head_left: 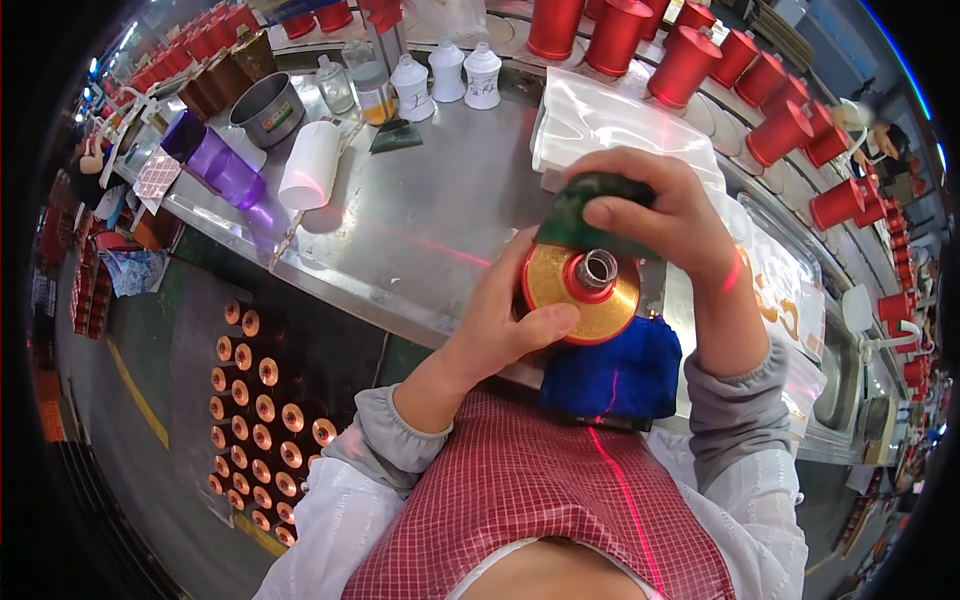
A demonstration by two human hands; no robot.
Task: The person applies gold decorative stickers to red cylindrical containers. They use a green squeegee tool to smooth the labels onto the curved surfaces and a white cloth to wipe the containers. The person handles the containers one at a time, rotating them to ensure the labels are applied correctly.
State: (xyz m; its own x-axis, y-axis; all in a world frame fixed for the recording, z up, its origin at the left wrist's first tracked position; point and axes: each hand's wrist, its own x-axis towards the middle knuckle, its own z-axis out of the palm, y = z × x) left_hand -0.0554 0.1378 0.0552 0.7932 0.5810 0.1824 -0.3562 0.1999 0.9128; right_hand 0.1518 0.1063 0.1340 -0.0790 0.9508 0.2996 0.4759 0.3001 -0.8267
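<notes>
Head view: left hand (pixel 505 315) grips a red-and-gold bottle (pixel 585 287), fingers wrapped round its side, thumb laid over the gold shoulder. Bottle held tilted, bare threaded neck facing up toward the camera, positioned above the near edge of the metal bench (pixel 420 190), right of the middle of that edge. Right hand (pixel 655 210) grasping a green cloth (pixel 595 212), thumb on top, fingers bent over it; cloth is against the bottle's far side, covering part of the red body. Blue cloth (pixel 620 372) just below the bottle, at the bench's near edge, in front of the checked apron (pixel 520 480). Toward the bench's left end: purple bottle (pixel 235 185) lying tilted near the left corner, white roll (pixel 309 165) on its right, round metal bowl (pixel 268 112) behind the roll, nearer the far edge. Along the far edge: clear glass bottle (pixel 335 88), jar with yellowish contents (pixel 375 97), three white bottles (pixel 446 75) in a row; dark green piece (pixel 397 137) in front of them. Clear plastic sheet (pixel 620 122) at the far edge, beyond the right hand. Red bottles (pixel 685 68) stand past the far edge, curving round to the right. Gold-topped bottles (pixel 265 408) in rows below the near edge, left side.
</notes>
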